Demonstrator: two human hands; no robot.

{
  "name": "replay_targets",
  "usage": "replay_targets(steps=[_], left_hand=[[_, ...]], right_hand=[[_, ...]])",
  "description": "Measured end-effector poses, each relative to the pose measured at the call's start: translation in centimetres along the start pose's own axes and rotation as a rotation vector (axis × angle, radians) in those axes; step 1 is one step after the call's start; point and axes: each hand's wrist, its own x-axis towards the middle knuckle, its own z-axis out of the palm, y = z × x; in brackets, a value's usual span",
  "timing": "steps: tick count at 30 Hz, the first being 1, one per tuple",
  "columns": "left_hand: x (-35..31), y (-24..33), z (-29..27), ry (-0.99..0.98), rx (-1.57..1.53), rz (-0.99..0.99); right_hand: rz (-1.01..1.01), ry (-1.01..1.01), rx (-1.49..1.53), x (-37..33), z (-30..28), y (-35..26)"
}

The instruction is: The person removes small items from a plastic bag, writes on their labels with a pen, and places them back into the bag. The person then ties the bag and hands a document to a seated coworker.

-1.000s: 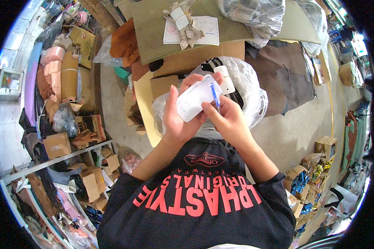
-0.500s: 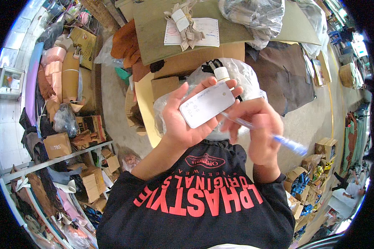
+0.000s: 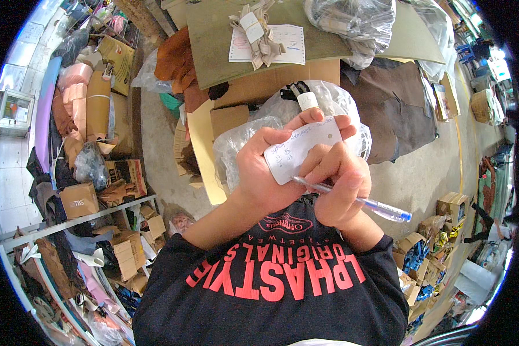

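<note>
A white tag (image 3: 288, 155) with a punched hole and blue handwriting rests across the palm of my left hand (image 3: 265, 173). The thumb and fingers of that hand are closed round its edges. My right hand (image 3: 343, 187) grips a clear ballpoint pen (image 3: 380, 207) with a blue end, its tip at the lower edge of the tag. Just beyond my left fingers a dark bundle with a white paper band (image 3: 307, 101) lies on a clear plastic bag (image 3: 334, 95); the lower part of the bundle is hidden by my hands.
On the green table (image 3: 225, 69) ahead, beige strips in a band (image 3: 265, 49) lie over a printed sheet (image 3: 294, 43). A plastic-wrapped bundle (image 3: 354, 26) is beside them. Dark brown leather (image 3: 389, 109) spreads at right. At left, a metal rack (image 3: 81, 225) holds boxes and rolls.
My right hand has moved left and down onto the tag, bringing the pen tip to its lower edge. The tag and left hand have shifted slightly right, and more writing shows on it.
</note>
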Motion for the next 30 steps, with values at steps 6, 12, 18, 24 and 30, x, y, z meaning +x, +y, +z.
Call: replay_targets(steps=[6, 12, 18, 24, 30], left_hand=[[-0.1, -0.1, 0.8, 0.011, 0.009, -0.003], [-0.4, -0.2, 0.9, 0.020, 0.022, 0.014], [-0.5, -0.1, 1.0, 0.033, 0.049, 0.010], [-0.5, 0.0, 0.9, 0.027, 0.056, 0.009], [-0.6, 0.0, 0.7, -0.024, 0.005, 0.002]], right_hand=[[-0.255, 0.021, -0.237, -0.2, 0.8, 0.7], [-0.294, 0.028, -0.312, -0.3, 1.2, 1.3], [-0.287, -0.008, -0.347, -0.3, 1.3, 1.2], [-0.279, 0.012, -0.312, -0.3, 1.4, 1.2], [-0.282, 0.026, -0.310, -0.3, 1.4, 1.3]])
